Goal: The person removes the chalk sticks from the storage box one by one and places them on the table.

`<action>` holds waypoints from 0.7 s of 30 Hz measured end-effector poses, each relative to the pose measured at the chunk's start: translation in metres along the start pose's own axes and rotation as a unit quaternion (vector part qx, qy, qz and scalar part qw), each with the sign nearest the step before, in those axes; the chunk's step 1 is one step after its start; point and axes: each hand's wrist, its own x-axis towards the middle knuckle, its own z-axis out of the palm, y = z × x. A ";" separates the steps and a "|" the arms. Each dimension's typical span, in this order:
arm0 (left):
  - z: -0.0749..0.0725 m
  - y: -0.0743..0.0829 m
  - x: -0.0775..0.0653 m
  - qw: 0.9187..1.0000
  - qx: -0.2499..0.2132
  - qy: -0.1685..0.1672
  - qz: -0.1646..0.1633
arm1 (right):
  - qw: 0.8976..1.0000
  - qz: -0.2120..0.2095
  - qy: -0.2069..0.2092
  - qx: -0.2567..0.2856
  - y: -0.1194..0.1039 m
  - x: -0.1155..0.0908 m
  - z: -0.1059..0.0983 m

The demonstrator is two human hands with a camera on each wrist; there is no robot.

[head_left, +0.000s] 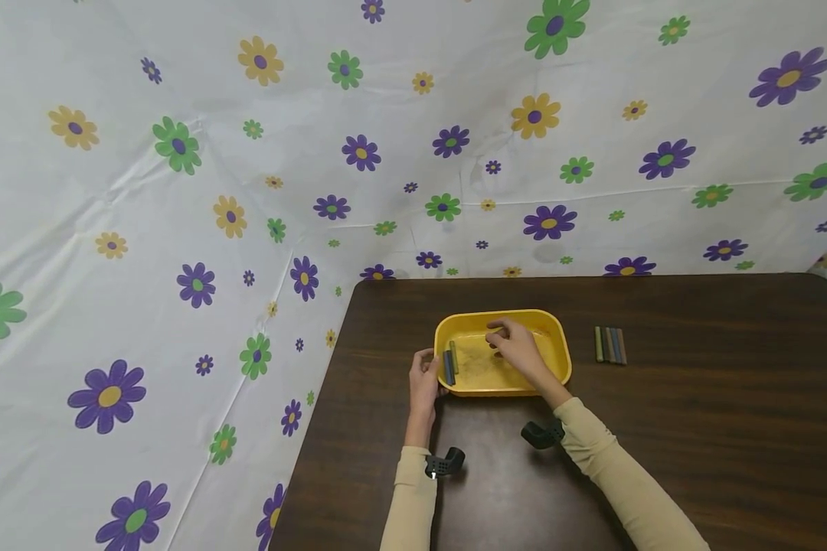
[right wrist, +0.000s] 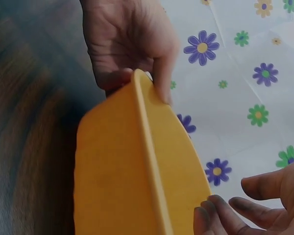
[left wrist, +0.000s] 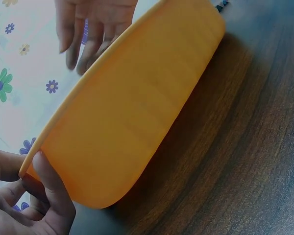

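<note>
A yellow plastic tray (head_left: 492, 392) with a raised rim sits on the table. My left hand (head_left: 423, 383) grips its left end; in the left wrist view the thumb (left wrist: 54, 181) presses the outer wall below the rim. Over the middle of the tray hovers my right hand (head_left: 520, 352), fingers loosely bent. Nothing shows between its thumb and fingers (right wrist: 225, 215), whose tips look smudged dark. Inside the tray, at the left end, lie dark bluish chalk-like sticks (head_left: 449, 368) and a yellow-green stick (head_left: 454, 357) beside them.
On the brown wooden table (head_left: 717, 428), right of the tray, several chalk-like sticks (head_left: 610, 346) lie side by side in a row, yellow-green, brownish and grey-blue. A white flowered sheet (head_left: 413, 107) hangs behind the table and along its left side.
</note>
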 end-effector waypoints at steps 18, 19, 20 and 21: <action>0.000 -0.020 0.010 1.000 -0.013 0.016 0.000 | 0.999 0.032 -0.020 -0.012 0.007 0.010 0.042; 0.000 -0.020 0.011 1.000 -0.013 0.015 -0.002 | 0.999 0.035 -0.022 -0.015 0.008 0.011 0.044; 0.000 -0.020 0.011 1.000 -0.014 0.015 -0.003 | 0.999 0.038 -0.023 -0.019 0.009 0.011 0.046; 0.000 -0.020 0.011 1.000 -0.013 0.014 -0.003 | 0.999 0.041 -0.024 -0.023 0.010 0.012 0.048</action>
